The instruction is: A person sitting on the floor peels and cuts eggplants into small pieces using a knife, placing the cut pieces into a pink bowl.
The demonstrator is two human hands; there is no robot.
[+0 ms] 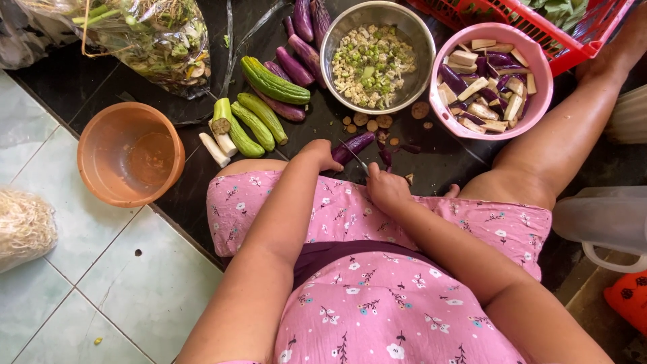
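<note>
At the far left a pale bundle of noodle-like strands (23,228) lies on the light floor tiles (135,296), with a clear plastic bag of vegetable scraps (151,37) above it. Beside them an empty orange plastic bowl (130,154) sits at the edge of the dark mat (431,162). Next come several green ridged gourds (259,108), some of them cut and peeled, lying near a row of whole purple eggplants (296,57).

The person sits on the floor in a pink flowered dress (377,296). The left hand (322,154) rests on the mat with its fingers closed around the end of a purple eggplant (354,145), holding it flat. Just to the right, the right hand (387,189) has its fingers wrapped around a knife (356,158) whose blade meets the eggplant. Small round stem ends (377,123) are scattered just above.

Behind these stands a steel bowl (377,13) of chopped pale and green bits, then a pink bowl (539,94) filled with eggplant pieces. A red basket (573,30) stands at the upper right, and a clear plastic jug (600,219) lies by the person's leg.
</note>
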